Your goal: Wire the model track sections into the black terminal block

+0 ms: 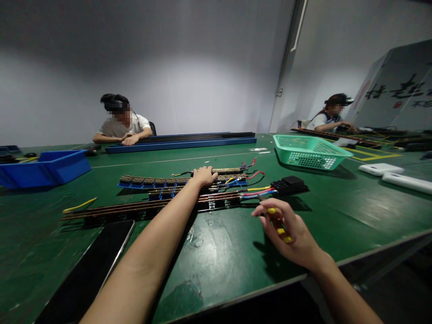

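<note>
Several long strips with copper-coloured bars lie side by side on the green table. My left hand [203, 176] reaches across the nearer ones, its fingers curled over the far strip [232, 170]; its fingertips are partly hidden. Closest to me is a long dark strip [135, 209] with coloured wires [258, 193] running from its right end to a black connector block [288, 184]. Behind it lie blue-based strips [148, 181]. My right hand [290, 229] is closed around yellow-handled pliers [282, 234], near the wires; their jaws are mostly hidden.
A black phone-like slab [91, 265] lies at the near left. Farther left stands a blue bin [64, 166]; a green perforated basket [310, 155] is at right, white devices [381, 169] beyond. Across the table, a person [123, 121] leans by long blue channels [189, 144]; another person [332, 114] works at far right.
</note>
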The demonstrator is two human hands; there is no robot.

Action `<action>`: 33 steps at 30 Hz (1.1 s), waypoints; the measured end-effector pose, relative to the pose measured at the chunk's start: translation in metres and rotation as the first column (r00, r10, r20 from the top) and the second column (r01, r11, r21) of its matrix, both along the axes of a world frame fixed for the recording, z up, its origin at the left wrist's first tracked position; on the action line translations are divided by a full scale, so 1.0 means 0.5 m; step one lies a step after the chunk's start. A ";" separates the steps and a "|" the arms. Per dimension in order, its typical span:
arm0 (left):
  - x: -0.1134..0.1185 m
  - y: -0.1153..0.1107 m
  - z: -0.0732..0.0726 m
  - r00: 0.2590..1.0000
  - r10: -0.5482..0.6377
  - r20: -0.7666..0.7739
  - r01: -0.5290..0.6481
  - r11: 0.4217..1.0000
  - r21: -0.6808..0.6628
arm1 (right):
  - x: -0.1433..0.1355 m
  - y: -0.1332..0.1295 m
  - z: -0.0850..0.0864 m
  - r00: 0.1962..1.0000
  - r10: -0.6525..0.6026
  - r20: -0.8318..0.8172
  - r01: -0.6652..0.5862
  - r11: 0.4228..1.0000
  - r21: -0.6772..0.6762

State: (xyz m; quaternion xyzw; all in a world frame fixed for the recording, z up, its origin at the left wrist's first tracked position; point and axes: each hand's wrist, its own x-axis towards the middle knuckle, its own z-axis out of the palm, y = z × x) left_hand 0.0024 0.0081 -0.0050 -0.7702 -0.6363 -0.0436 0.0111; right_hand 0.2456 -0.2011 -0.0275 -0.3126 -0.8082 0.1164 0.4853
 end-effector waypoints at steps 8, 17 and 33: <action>0.001 -0.003 0.001 1.000 -0.001 -0.002 0.001 1.000 0.001 | -0.008 -0.003 0.015 0.930 0.022 0.366 -0.028 1.000 0.013; 0.001 -0.003 -0.001 1.000 0.001 0.001 -0.001 1.000 0.012 | -0.019 0.004 0.017 0.773 -0.006 0.635 -0.034 0.998 0.050; 0.002 -0.007 0.004 1.000 0.000 0.011 0.000 1.000 0.000 | 0.000 -0.008 0.020 0.995 0.022 0.101 0.021 0.911 -0.413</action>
